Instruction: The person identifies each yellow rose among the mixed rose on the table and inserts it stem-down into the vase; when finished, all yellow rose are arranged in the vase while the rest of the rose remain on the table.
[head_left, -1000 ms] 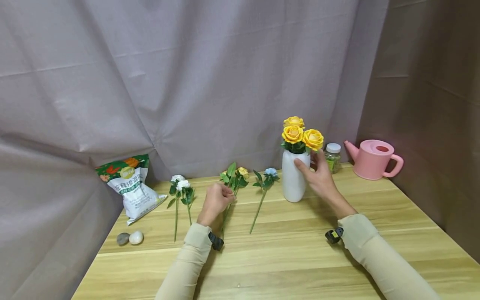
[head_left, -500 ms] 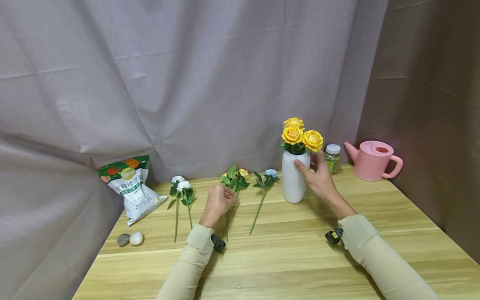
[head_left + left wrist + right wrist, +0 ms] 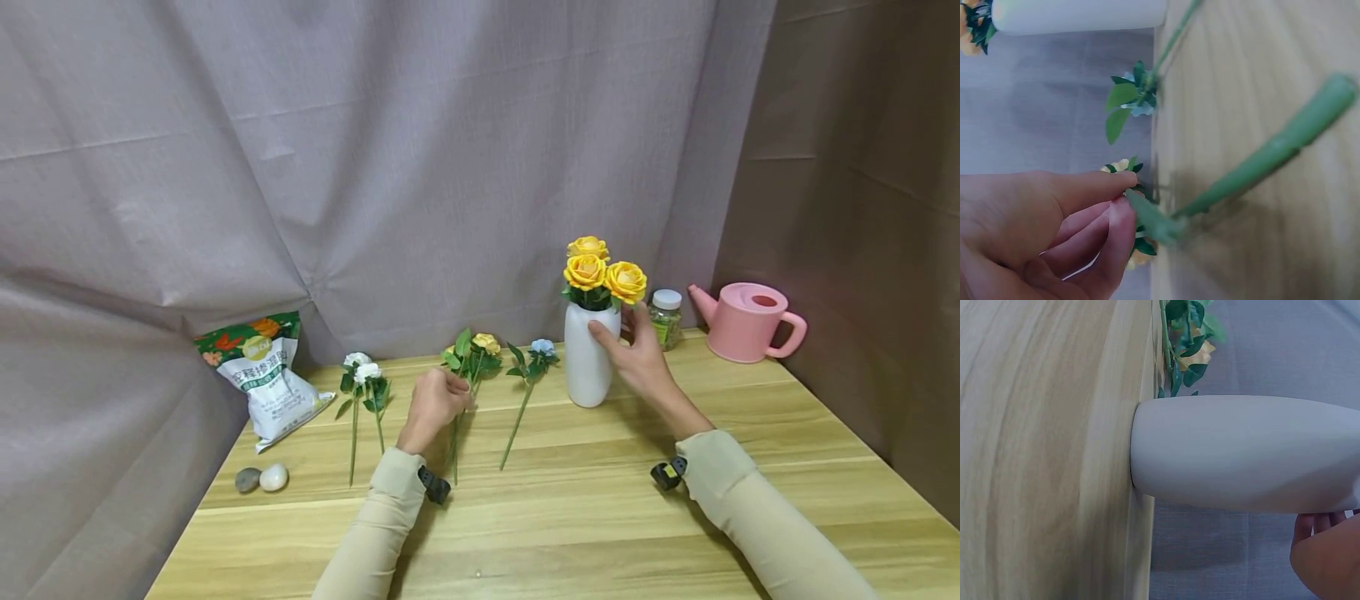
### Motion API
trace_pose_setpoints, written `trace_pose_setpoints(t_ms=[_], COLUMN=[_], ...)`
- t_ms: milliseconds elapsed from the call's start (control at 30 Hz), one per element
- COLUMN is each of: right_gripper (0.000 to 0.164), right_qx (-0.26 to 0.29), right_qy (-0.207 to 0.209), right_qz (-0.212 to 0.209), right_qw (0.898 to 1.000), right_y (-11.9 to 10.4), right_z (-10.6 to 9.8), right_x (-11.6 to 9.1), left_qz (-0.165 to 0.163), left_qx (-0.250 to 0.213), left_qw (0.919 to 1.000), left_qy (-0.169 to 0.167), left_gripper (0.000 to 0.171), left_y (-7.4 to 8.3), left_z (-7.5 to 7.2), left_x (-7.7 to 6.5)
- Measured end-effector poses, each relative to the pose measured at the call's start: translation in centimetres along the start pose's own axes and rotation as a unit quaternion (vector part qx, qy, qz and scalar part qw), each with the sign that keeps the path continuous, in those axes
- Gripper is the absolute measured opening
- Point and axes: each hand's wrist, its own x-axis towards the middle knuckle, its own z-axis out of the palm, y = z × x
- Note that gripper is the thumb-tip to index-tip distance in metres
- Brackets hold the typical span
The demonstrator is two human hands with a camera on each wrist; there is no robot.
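Observation:
My left hand (image 3: 435, 408) is over the yellow flowers (image 3: 487, 344) lying mid-table at the back. In the left wrist view, its thumb and forefinger pinch a green stem (image 3: 1155, 222); a second thick stem (image 3: 1272, 150) slants across beside it. My right hand (image 3: 637, 358) grips the white vase (image 3: 587, 358) near its top, thumb in front and fingers partly hidden behind. The vase stands upright on the table, as its base in the right wrist view shows. Several large yellow roses (image 3: 585, 272) rise from its mouth.
White flowers (image 3: 365, 372) lie to the left, and a blue flower (image 3: 542, 347) lies near the vase. A printed bag (image 3: 277, 387) and two stones (image 3: 273, 477) are at far left. A lidded jar (image 3: 666, 318) and a pink watering can (image 3: 750, 321) stand at right.
My left hand has shifted slightly to the right compared with a second ago, and the yellow flowers' stems have moved a little with it. My right hand stays on the vase.

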Motion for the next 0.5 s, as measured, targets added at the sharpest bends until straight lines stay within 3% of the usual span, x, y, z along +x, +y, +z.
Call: trace_pose_setpoints(t_ms=[167, 367, 500], right_gripper=[0.075, 0.075, 0.075], right_qx=[0.003, 0.002, 0.003], right_qy=[0.000, 0.001, 0.001], right_qz=[0.006, 0.003, 0.006], right_qw=[1.000, 1.000, 1.000], right_y=[0.1, 0.0, 0.5], right_z=[-0.1, -0.1, 0.0], right_x=[0.0, -0.1, 0.1], left_qz=[0.013, -0.006, -0.010], left_qx=[-0.023, -0.085, -0.116], left_qw=[0.9996, 0.9961, 0.9931], left_qy=[-0.003, -0.022, 0.005], left_gripper=[0.008, 0.013, 0.014], left_y=[0.7, 2.1, 2.8], left_z=[-0.7, -1.7, -2.4], left_x=[0.1, 0.3, 0.7])
